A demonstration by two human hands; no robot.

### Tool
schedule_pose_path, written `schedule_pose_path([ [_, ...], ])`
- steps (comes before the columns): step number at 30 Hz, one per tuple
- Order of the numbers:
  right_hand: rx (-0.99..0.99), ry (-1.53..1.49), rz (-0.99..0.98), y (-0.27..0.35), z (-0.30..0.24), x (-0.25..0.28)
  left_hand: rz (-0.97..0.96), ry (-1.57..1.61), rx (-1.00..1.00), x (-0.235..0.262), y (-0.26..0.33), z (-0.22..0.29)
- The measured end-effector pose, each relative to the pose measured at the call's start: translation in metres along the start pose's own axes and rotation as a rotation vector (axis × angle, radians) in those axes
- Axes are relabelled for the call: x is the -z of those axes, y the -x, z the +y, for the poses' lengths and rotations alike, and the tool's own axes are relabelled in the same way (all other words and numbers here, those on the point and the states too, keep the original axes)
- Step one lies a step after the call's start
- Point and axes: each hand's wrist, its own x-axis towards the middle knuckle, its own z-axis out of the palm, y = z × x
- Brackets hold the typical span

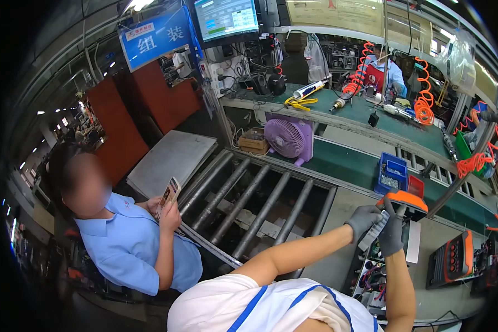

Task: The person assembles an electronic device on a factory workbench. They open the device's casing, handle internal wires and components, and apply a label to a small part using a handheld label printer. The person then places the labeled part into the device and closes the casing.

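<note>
In the head view, both gloved hands meet on an orange-and-grey device (399,206) at the right of the counter (337,243). The left hand (363,220) has its grip closed around the device's pale lower end, and the right hand (392,234) is clamped on its grey body just beside that, thumb up against the orange part. The device's long axis runs on a slant, from the left grip low and toward the person up to the orange head, which points away and to the right. Directly below the grips lies an open unit with coloured wiring (371,276). Right of the grips lies an orange-edged black panel (452,259); beyond them sits a blue parts bin (392,172). Well left, past the rollers (254,205), a seated person in blue (133,243) holds a phone (169,195).
</note>
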Motion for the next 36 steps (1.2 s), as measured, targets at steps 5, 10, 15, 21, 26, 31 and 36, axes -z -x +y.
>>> schedule_pose_path([
  [5,-0.041,0.171,-0.029,0.003,0.000,-0.005,-0.034,0.069,0.057,0.006,0.005,0.005],
  [10,-0.013,0.319,-0.148,0.008,-0.010,-0.006,-0.153,0.218,0.059,0.012,0.007,0.006],
  [15,0.008,0.405,-0.273,0.012,-0.021,-0.004,-0.299,0.411,0.076,0.019,0.009,0.008],
  [21,-0.022,0.386,-0.496,0.019,-0.044,-0.005,-0.477,0.649,0.091,0.024,0.008,0.006],
  [26,-0.094,0.369,-0.572,0.029,-0.061,-0.008,-0.591,0.709,0.139,0.020,0.019,0.019],
  [31,-0.020,0.738,-0.508,0.026,-0.062,0.001,-0.634,0.719,0.197,0.021,0.023,0.018],
  [36,0.126,0.857,-0.430,0.011,-0.052,0.017,-0.559,0.670,0.197,0.017,0.018,0.012],
])
